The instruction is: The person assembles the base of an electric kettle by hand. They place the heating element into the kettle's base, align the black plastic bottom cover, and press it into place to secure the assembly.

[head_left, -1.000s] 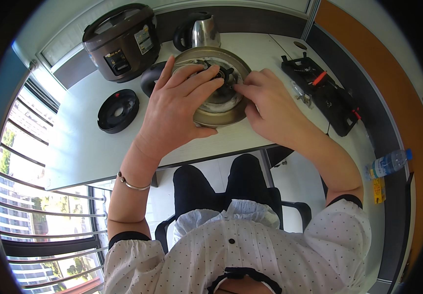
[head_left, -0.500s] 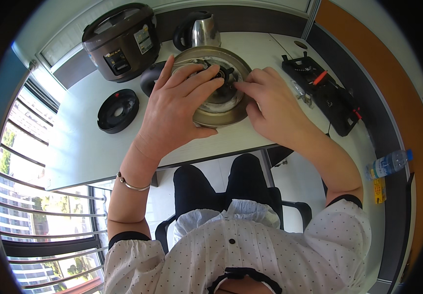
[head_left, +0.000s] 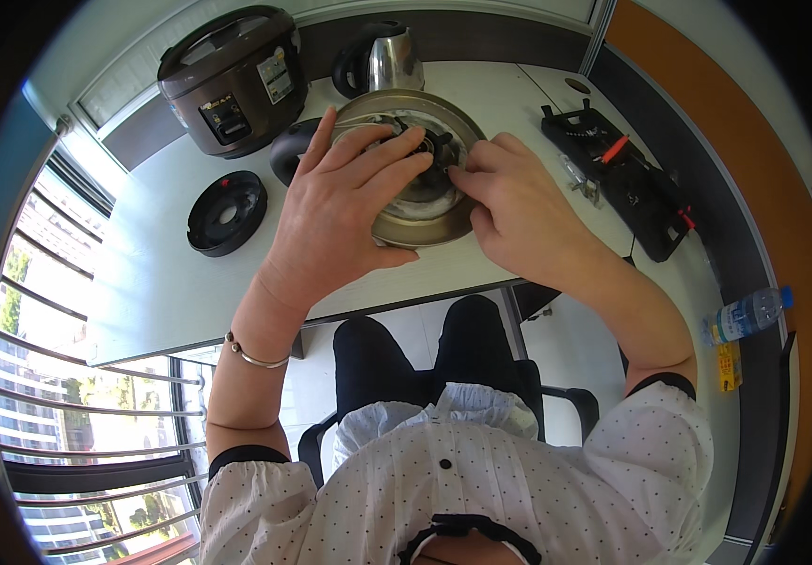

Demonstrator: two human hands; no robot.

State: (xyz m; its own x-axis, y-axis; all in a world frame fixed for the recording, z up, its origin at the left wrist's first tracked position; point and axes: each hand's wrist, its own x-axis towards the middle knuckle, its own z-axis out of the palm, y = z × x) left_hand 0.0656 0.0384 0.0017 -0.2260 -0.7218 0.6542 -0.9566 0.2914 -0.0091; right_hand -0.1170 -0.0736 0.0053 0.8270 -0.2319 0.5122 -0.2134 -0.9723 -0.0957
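A round metal vessel (head_left: 425, 231) sits on the white table (head_left: 152, 301), its lower rim near the front edge, with a strip of tabletop between. The left hand (head_left: 330, 207) lies over the vessel's left side, fairly open, its 4 fingers extended toward the black centre part (head_left: 445, 151) and its thumb apart near the lower rim; it grips nothing visibly. The right hand (head_left: 523, 202) reaches in over the right rim, fingers curled, index finger and thumb bent toward the centre part; whether they pinch something there, I cannot tell. A black handle (head_left: 288, 155) juts out left. Further left, a black round part (head_left: 206, 221) lies well inside the front edge, a gap separating it from the left hand. Behind the vessel, a shiny kettle (head_left: 394, 61) stands just beside the far rim, leaving little room, and a brown cooker (head_left: 232, 89) fills the back left. To the right, a narrow strip of tabletop separates the right hand from a small clear bag (head_left: 582, 182) and an opened black tool case (head_left: 646, 202).
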